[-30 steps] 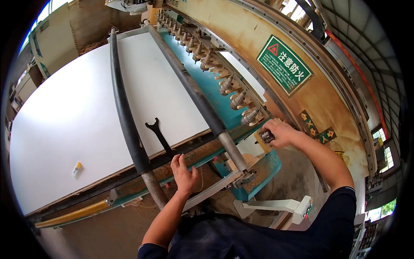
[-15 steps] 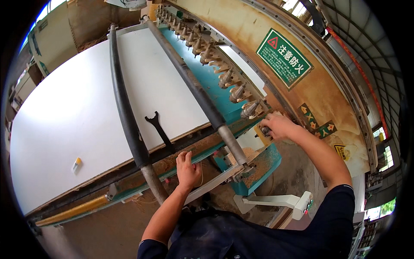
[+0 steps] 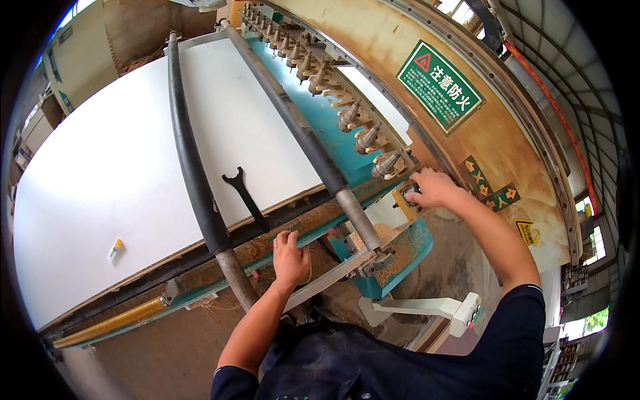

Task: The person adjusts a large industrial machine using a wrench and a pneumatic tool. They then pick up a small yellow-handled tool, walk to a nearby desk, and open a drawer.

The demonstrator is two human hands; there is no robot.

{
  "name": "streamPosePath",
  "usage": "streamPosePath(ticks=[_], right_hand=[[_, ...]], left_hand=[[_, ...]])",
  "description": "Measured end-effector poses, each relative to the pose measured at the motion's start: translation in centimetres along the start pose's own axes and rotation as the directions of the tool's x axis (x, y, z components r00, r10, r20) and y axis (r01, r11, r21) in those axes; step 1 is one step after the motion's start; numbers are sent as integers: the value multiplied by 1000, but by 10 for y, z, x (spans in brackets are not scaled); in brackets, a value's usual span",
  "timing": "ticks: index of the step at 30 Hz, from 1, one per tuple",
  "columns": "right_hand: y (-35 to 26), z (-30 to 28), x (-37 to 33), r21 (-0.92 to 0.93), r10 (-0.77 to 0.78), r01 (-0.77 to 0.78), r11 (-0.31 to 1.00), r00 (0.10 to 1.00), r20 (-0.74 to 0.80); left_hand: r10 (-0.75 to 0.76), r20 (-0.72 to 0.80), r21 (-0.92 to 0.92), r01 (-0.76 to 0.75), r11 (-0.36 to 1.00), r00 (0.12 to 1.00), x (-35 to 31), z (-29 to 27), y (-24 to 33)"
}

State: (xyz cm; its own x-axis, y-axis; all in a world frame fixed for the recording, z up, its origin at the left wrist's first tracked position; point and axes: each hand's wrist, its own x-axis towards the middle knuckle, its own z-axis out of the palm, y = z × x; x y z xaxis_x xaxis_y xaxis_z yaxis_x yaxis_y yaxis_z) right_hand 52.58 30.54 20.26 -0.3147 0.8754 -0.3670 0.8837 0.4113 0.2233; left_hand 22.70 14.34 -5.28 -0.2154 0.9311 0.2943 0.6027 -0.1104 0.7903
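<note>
White board (image 3: pixel 87 187) is being crossed by 2 dark rollers (image 3: pixel 189 150). Along its R edge, tan beam (image 3: pixel 517 150) is being fronted by a row of holders (image 3: pixel 385 165). Sawdust is being held in a teal tray (image 3: pixel 412 268), just off board's nr R corner. R hand (image 3: pixel 437 190) is being curled, fingers closed round a metal pc (image 3: pixel 409 192). L hand (image 3: pixel 291 261) is being held half open nr board's nr edge, nothing seen in it; contact w/ anything can't be told. Black spanner (image 3: pixel 245 193) is being carried btwn rollers, handle jutting over nr edge. Metal pc is being gripped at yellowish block (image 3: pixel 404 209), btwn tray & nearest holder. Yellow-tipped tool (image 3: pixel 115 252) is being borne twd nr L corner.
</note>
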Motion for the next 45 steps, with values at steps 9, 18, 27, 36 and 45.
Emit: streamPosePath(ticks=[9,18,27,36,45], right_hand=[[-8,-57,-39,350,16,89,932,958,-286],[-219,57,-79,492,-381,613,618,781,-494],[-272,119,-68,985,-806,-138,-99,592,2],[-322,152,-98,925,-995,-371,81,-92,50],[-405,113,-138,517,-922,855,-43,165,-350]], left_hand=[[-121,195,-250,168,953,973,-2,5,15],[-398,653,-662,741,116,645,-27,-36,68],[-65,-165,-283,16,959,984,-101,-143,89],[72,-275,20,-69,997,959,-198,-185,127],[-410,-828,-219,452,865,382,-275,-252,85]])
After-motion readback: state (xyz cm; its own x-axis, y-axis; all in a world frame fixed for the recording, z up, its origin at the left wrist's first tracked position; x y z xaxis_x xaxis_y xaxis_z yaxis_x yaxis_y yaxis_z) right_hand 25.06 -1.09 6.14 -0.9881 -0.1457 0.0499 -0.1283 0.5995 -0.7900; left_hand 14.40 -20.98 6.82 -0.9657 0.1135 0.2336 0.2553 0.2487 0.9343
